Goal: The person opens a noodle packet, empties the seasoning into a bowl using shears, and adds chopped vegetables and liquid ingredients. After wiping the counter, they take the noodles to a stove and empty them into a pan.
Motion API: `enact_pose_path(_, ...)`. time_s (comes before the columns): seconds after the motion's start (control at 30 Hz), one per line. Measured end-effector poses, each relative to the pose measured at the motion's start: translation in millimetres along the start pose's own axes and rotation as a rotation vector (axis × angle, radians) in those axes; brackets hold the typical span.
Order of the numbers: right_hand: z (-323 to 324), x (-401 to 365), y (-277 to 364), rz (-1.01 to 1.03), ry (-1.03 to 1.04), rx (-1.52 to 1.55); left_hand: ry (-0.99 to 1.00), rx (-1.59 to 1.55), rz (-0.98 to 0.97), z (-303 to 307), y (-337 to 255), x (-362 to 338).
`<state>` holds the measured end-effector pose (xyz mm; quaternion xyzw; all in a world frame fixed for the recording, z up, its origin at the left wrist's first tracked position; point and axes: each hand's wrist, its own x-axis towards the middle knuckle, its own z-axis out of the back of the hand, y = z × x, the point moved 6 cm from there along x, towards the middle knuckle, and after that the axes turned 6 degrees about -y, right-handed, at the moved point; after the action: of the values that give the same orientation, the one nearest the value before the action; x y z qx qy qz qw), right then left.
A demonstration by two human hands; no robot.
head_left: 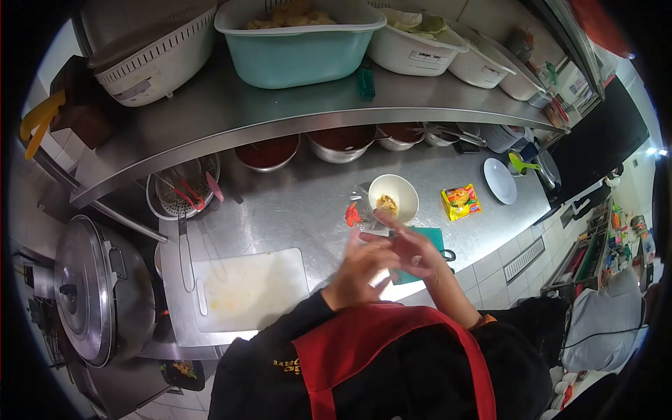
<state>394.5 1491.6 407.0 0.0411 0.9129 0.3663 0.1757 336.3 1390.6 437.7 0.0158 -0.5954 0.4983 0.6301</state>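
My left hand (362, 270) is raised over the front of the steel counter, its fingers loosely bent and apart. Beside it, my right hand (414, 250) reaches across with fingers stretched out, and the two overlap in this view. Nothing shows in either hand. Just beyond the fingertips stands a white bowl (404, 189) with some yellowish-brown food at its bottom. Red chillies (352, 214) lie left of the bowl, by a piece of clear plastic (360, 197). Partly hidden under my right hand is a green mat (428, 238), with black handles (449, 255) at its edge.
A yellow noodle packet (460, 202) and a white plate (500, 180) lie to the right. At left are a white cutting board (259, 287), a colander (162, 203) and a large lidded pot (87, 290). Metal bowls (341, 148) stand beneath a steel shelf (294, 105) holding tubs.
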Motion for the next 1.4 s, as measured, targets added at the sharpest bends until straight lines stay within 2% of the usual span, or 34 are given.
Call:
enact_pose_path(0.07,-10.8,-9.6,13.8,-0.047,0.117,-0.034,-0.348,0.094,0.229,42.5,26.9,-2.6)
enact_pose_path(0.17,-16.9,-20.5,26.5,-0.083,0.234,-0.162,-0.403,-0.449,0.849,53.8,72.2,-16.8)
enact_pose_path(0.27,-21.8,-23.6,31.6,-0.089,0.246,-0.287,-0.028,-0.822,1.114,39.6,66.1,-20.1)
enact_pose_path(0.37,-27.2,-25.0,39.4,-0.089,0.213,-0.358,-0.087,-0.802,1.083,43.7,63.9,-22.9)
enact_pose_path(0.43,-33.9,-27.1,45.2,-0.090,0.129,-0.402,-0.023,-0.850,1.087,43.4,57.5,-22.0)
enact_pose_path(0.57,-42.7,-27.9,48.3,-0.068,0.160,-0.394,0.040,-0.804,1.056,47.9,44.5,-15.3)
enact_pose_path(0.67,-41.6,-28.3,51.1,-0.043,0.162,-0.346,0.053,-0.846,1.137,50.6,39.2,-18.6)
enact_pose_path(0.73,-43.0,-28.7,53.6,-0.008,0.188,-0.326,0.035,-0.845,1.123,52.8,35.4,-18.9)
enact_pose_path(0.83,-38.9,-28.5,47.5,-0.131,0.172,-0.422,-0.027,-0.826,1.069,56.6,31.4,-18.6)
enact_pose_path(0.93,-47.2,-30.1,43.4,0.033,0.247,-0.831,-0.092,-0.787,0.998,59.8,24.9,-11.9)
enact_pose_path(1.07,-68.7,-30.9,46.4,-0.072,0.121,-1.157,-0.133,-0.734,0.928,62.7,17.8,-7.4)
enact_pose_path(1.27,-70.5,-27.8,43.9,0.039,0.205,-1.157,-0.091,-0.781,0.891,66.8,10.8,-6.0)
enact_pose_path(1.4,-68.9,-29.7,44.3,-0.006,0.148,-0.893,-0.054,-0.824,0.878,67.3,7.4,-7.0)
